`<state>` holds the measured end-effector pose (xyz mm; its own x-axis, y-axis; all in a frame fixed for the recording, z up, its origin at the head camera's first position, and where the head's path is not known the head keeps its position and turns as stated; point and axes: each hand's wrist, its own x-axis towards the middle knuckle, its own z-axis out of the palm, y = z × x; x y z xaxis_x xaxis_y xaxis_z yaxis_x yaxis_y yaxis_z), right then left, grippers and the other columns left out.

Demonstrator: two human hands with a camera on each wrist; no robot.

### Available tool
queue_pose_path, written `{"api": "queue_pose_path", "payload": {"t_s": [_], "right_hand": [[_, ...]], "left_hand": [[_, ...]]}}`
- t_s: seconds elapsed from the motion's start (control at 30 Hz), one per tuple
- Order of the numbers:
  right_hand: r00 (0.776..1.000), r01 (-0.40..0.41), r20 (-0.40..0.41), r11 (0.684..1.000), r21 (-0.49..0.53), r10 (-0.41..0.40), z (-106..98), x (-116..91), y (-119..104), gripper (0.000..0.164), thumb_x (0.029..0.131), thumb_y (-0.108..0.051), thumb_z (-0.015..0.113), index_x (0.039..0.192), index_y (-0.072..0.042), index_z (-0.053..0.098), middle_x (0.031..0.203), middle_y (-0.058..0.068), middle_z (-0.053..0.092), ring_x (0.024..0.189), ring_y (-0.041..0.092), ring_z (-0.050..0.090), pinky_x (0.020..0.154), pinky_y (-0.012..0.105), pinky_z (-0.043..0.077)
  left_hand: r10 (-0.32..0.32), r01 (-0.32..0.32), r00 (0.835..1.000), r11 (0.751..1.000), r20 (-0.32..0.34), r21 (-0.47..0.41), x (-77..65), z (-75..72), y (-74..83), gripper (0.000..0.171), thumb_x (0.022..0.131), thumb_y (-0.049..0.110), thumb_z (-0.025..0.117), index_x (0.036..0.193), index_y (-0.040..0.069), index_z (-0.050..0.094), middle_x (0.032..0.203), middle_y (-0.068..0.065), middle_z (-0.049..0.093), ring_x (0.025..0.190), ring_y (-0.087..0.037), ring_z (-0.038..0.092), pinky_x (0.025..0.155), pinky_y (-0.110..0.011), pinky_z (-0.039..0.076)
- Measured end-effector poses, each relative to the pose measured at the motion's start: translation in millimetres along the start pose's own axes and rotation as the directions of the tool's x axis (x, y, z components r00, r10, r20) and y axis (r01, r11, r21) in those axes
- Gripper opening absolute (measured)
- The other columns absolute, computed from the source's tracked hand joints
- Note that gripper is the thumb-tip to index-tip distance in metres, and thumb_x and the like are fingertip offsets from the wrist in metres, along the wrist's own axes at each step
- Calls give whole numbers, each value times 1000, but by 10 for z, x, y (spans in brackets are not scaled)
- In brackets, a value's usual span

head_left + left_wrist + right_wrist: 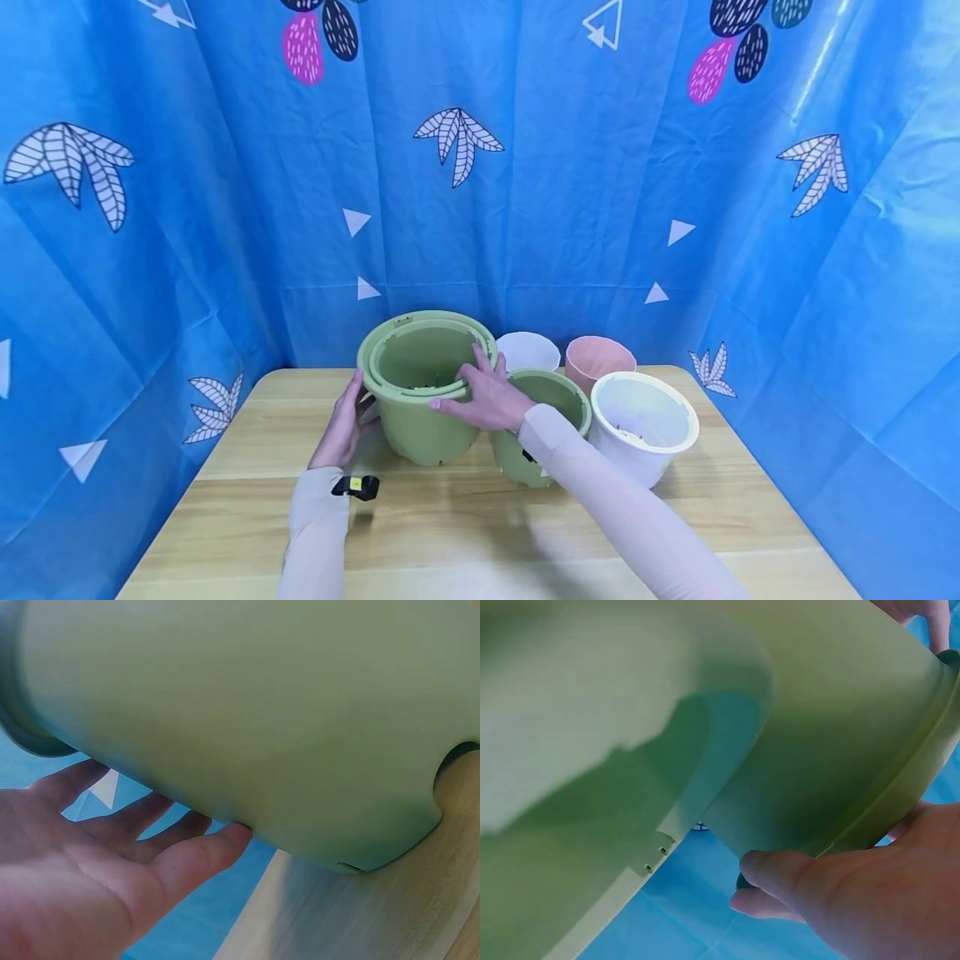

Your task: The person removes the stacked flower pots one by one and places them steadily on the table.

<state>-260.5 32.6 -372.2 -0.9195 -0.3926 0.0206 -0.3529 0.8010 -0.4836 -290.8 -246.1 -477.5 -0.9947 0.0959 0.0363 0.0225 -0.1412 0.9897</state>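
A large green flowerpot (427,433) stands upright at the left middle of the table, with a second rim (386,358) showing inside its outer one. My left hand (341,425) is at the pot's left side, its extended fingers (176,851) against the outer wall in the left wrist view. On the pot's right front, my right hand (491,396) grips the rim, thumb outside and fingers reaching over the edge. A smaller green flowerpot (525,467) stands just right of it, partly hidden under my right forearm.
To the right stand a white flowerpot (626,458), a pink pot (600,354) and another white pot (528,350) farther back. The wooden table (420,542) ends at a blue patterned curtain (442,242) behind and at both sides.
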Motion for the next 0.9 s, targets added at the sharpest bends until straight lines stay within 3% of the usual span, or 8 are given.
{"api": "queue_pose_path", "payload": {"t_s": [0.33,0.43,0.53,0.67,0.77,0.9], "right_hand": [[999,10,-36,998,61,-8,7,28,31,63,88,-67,71,121,-14,58,176,10,2,152,65,1,122,64,36],[998,14,-68,993,114,-6,13,23,32,60,86,-62,77,114,-13,57,176,15,-2,153,64,2,123,64,34],[993,25,-119,980,199,-2,7,16,32,61,80,-55,85,105,-11,53,173,24,-7,157,56,3,119,60,41],[982,81,-184,968,239,-36,-43,32,36,61,75,-47,92,96,-10,49,171,32,2,157,47,22,106,53,49],[981,102,-185,971,217,-61,-72,44,56,53,77,-45,91,98,-11,57,170,32,9,152,48,32,108,54,49],[993,56,-113,986,159,-39,-54,32,86,54,85,-55,81,118,-15,68,173,25,9,155,56,19,122,62,36]], "left_hand": [[3,-3,1000,1000,7,2,12,2,1,80,106,66,31,168,17,11,174,-20,10,160,-46,11,125,-71,22],[-2,2,1000,1000,8,3,4,5,0,80,107,65,30,168,17,11,174,-20,10,160,-46,11,125,-70,22],[-10,10,1000,1000,10,-2,-4,8,-3,80,107,64,30,168,17,10,174,-20,9,161,-46,11,125,-70,22],[-6,6,1000,1000,9,-7,-5,11,6,80,107,64,31,168,16,10,174,-20,8,161,-45,11,125,-70,22],[3,-3,1000,1000,9,1,-5,20,20,81,107,65,32,167,15,10,174,-21,7,160,-47,11,125,-70,22],[7,-8,1000,1000,11,7,-12,24,26,82,107,64,31,167,13,8,174,-23,5,160,-48,9,125,-71,22]]}}
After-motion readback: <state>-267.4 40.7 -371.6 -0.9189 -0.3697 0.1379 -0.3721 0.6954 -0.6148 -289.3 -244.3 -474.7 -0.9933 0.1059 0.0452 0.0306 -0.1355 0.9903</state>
